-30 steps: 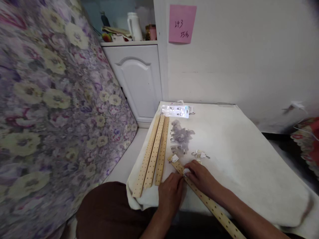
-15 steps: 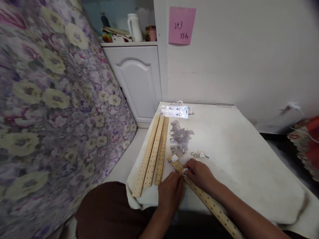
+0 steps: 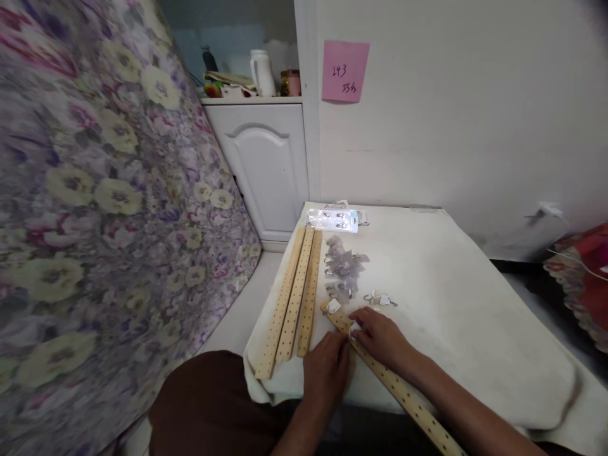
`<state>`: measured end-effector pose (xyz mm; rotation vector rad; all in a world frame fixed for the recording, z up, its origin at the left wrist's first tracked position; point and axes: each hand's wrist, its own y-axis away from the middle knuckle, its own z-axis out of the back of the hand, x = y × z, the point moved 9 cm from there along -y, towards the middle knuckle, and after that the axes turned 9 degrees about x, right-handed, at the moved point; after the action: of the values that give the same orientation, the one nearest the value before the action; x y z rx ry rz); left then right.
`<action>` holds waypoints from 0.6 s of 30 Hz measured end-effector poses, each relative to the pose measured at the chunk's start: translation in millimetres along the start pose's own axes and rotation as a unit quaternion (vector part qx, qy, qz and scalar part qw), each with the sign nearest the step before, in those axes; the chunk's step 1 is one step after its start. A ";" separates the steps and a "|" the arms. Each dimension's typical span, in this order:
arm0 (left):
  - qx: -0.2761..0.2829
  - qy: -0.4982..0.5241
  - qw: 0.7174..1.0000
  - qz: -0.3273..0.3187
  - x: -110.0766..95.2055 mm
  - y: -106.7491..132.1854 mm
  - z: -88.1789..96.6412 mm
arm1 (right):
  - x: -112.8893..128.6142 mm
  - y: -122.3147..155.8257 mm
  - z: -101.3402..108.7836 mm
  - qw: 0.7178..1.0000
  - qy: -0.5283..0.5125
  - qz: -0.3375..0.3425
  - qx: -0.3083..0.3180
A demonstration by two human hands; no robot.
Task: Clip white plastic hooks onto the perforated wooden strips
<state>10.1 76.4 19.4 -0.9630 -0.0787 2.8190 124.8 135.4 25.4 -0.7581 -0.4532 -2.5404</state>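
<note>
1. Wooden, flat and dotted with round holes, our strip lies slantwise over the soft cream cloth.
2. Our right hand pinches a small white tag on the strip.
3. Our left hand curls at the strip's left edge; we cannot tell whether it grips.
4. Left of the strip: three holed boards.
5. Beyond the strip: filmy grey packets.
</note>
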 end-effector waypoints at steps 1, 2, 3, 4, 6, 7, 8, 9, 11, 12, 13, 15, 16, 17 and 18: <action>-0.001 0.001 1.000 -0.001 0.1 0.2 -0.1 | 0.8 0.7 0.1 1.000 -0.002 0.003 0.001; -0.003 0.001 1.000 -0.001 0.1 0.3 0.0 | 1.3 1.5 0.1 1.000 -0.003 0.005 0.002; -0.004 0.002 1.000 -0.001 0.1 0.3 0.1 | 1.9 2.2 0.2 1.000 -0.003 0.008 0.002; -0.004 0.003 1.000 0.000 0.3 0.3 0.1 | 2.2 2.8 0.3 1.000 -0.002 0.010 0.001; -0.003 0.004 1.000 0.003 0.8 -0.1 0.0 | 2.8 3.8 0.4 1.000 0.001 0.016 -0.001; -0.001 0.005 1.000 0.005 1.2 -0.4 -0.2 | 3.0 4.2 0.5 1.000 0.001 0.018 -0.003; 0.000 0.006 1.000 0.006 1.5 -0.7 -0.4 | 3.3 4.5 0.7 1.000 0.000 0.021 -0.004; 0.002 0.008 1.000 0.007 1.8 -0.9 -0.5 | 3.7 4.7 1.0 1.000 -0.003 0.025 -0.006; 0.006 0.010 1.000 0.008 2.1 -1.1 -0.9 | 4.3 5.2 1.8 0.999 -0.012 0.031 -0.009; 0.009 0.010 1.000 0.008 2.2 -1.1 -1.1 | 4.6 5.4 2.1 0.999 -0.016 0.034 -0.009; 0.011 0.010 1.000 0.009 2.4 -1.1 -1.3 | 4.9 5.6 2.3 0.999 -0.020 0.036 -0.009; 0.010 0.008 1.000 0.008 2.0 -0.8 -1.0 | 4.9 5.9 2.4 0.999 -0.022 0.038 -0.010; 0.008 0.006 1.000 0.005 1.5 -0.5 -0.6 | 4.8 6.0 2.5 0.999 -0.022 0.039 -0.010; 0.005 0.005 1.000 0.002 1.0 -0.2 -0.2 | 4.8 6.0 2.4 0.999 -0.021 0.040 -0.011; 0.002 0.004 1.000 -0.001 0.5 0.1 0.1 | 4.7 5.9 2.0 0.999 -0.021 0.041 -0.010</action>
<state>9.6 76.4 19.1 -0.9722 -0.0735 2.8118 125.1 129.8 30.8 -0.8210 -0.4011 -2.4611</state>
